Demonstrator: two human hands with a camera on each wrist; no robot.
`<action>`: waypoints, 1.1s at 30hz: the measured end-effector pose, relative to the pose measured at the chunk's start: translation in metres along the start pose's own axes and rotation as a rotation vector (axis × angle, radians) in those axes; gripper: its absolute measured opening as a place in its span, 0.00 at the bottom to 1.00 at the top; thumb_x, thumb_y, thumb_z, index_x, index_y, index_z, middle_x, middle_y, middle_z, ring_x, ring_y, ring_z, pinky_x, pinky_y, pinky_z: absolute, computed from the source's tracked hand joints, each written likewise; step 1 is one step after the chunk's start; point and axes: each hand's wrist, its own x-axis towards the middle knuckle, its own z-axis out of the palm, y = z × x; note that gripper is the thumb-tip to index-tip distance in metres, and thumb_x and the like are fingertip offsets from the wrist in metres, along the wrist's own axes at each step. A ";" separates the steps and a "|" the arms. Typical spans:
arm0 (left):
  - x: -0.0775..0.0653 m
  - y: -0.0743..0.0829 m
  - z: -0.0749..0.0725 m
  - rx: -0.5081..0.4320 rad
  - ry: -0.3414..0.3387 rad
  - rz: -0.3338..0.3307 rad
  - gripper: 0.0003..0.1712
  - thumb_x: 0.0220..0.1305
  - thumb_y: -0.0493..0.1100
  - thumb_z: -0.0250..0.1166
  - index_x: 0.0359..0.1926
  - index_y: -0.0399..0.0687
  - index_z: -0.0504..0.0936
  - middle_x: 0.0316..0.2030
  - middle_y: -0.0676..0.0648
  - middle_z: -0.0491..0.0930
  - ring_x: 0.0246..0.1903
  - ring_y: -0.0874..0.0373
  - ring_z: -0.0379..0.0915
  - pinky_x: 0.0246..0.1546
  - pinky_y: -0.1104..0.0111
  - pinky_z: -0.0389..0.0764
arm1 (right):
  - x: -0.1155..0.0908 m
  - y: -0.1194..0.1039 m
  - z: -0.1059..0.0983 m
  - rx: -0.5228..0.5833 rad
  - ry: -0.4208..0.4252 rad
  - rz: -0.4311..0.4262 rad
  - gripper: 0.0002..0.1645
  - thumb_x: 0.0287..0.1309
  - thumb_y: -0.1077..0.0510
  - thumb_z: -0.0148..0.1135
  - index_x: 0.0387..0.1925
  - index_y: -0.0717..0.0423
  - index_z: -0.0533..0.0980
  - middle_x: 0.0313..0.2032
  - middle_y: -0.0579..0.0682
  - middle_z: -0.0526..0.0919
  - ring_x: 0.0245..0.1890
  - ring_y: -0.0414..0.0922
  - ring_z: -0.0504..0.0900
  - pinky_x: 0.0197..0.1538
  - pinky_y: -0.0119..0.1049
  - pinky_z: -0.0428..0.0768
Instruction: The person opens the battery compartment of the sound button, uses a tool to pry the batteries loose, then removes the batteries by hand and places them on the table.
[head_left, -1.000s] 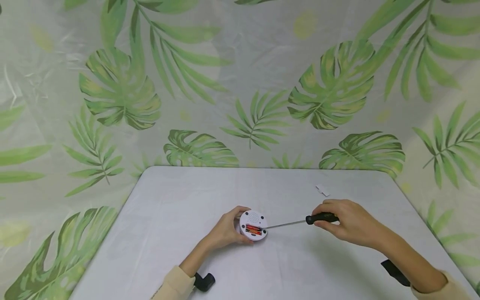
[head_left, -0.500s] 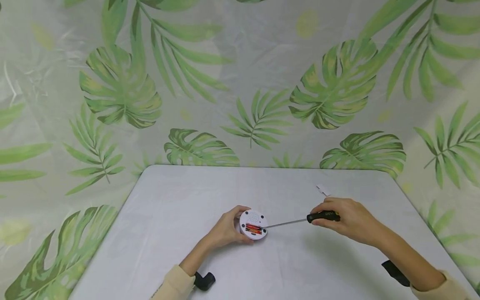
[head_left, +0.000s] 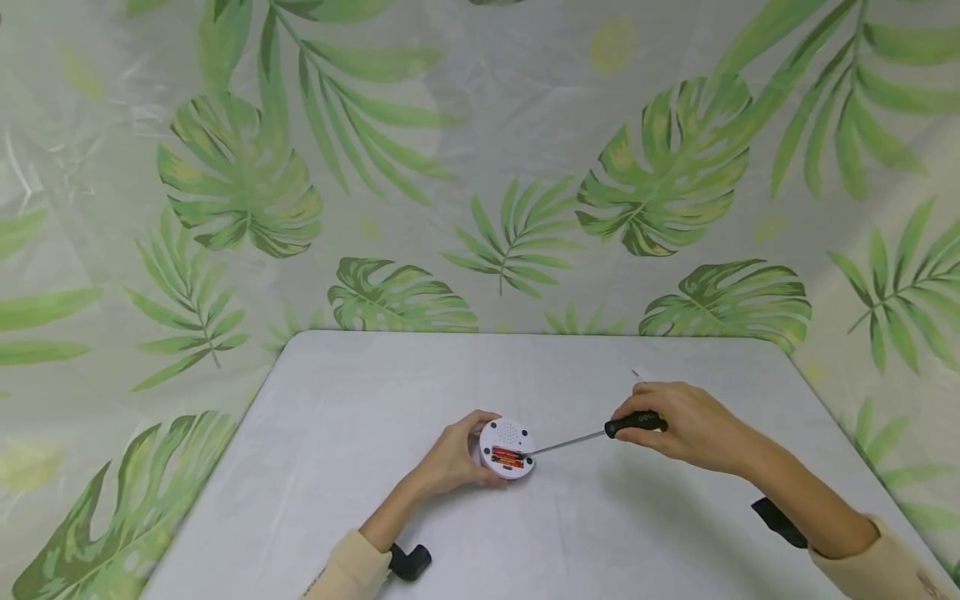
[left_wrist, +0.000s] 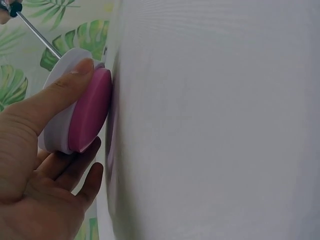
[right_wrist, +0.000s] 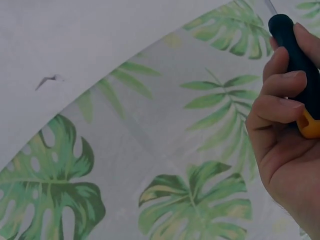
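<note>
In the head view my left hand (head_left: pixel 457 454) grips a round white device (head_left: pixel 512 429) by its rim, with its underside up. Small speaker holes and an uncovered battery bay with red batteries (head_left: pixel 507 457) show there. The left wrist view shows the device's pink side (left_wrist: pixel 92 112) facing the table, thumb on the rim and fingers below. My right hand (head_left: pixel 693 429) holds a screwdriver (head_left: pixel 636 423) by its dark handle, fingers curled round it in the right wrist view. Its shaft slants down leftward, and the tip meets the right end of the battery bay.
A small white piece (head_left: pixel 639 372) lies on the white table (head_left: pixel 390 383) behind my right hand, partly covered by it. Black parts sit by my left wrist (head_left: pixel 409 563) and right forearm (head_left: pixel 780 523). Behind the table's far edge hangs a leaf-patterned cloth (head_left: pixel 510 167).
My right hand has shifted a little up and left, so the screwdriver stands steeper. It now covers more of the small white piece. The left hand and device have stayed in place.
</note>
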 end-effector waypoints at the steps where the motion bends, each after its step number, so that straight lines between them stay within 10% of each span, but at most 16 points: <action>1: 0.000 0.000 0.000 0.003 0.001 -0.001 0.55 0.34 0.43 0.89 0.67 0.52 0.73 0.56 0.55 0.86 0.52 0.60 0.79 0.63 0.59 0.73 | 0.001 0.001 0.000 0.014 -0.010 -0.001 0.07 0.61 0.53 0.74 0.41 0.46 0.87 0.33 0.32 0.81 0.25 0.24 0.70 0.29 0.26 0.73; 17: 0.002 -0.003 0.003 0.000 0.009 0.005 0.54 0.32 0.42 0.90 0.65 0.51 0.74 0.56 0.54 0.87 0.57 0.58 0.80 0.67 0.54 0.71 | -0.032 0.063 0.040 0.450 0.016 0.193 0.11 0.63 0.60 0.70 0.47 0.50 0.87 0.36 0.43 0.86 0.30 0.36 0.75 0.30 0.31 0.75; 33: 0.000 -0.006 -0.002 -0.079 -0.012 -0.029 0.55 0.33 0.40 0.89 0.66 0.51 0.73 0.55 0.56 0.86 0.57 0.59 0.78 0.68 0.57 0.69 | -0.051 0.075 0.060 0.568 0.005 0.347 0.13 0.67 0.59 0.67 0.51 0.55 0.86 0.47 0.56 0.87 0.35 0.35 0.75 0.34 0.32 0.76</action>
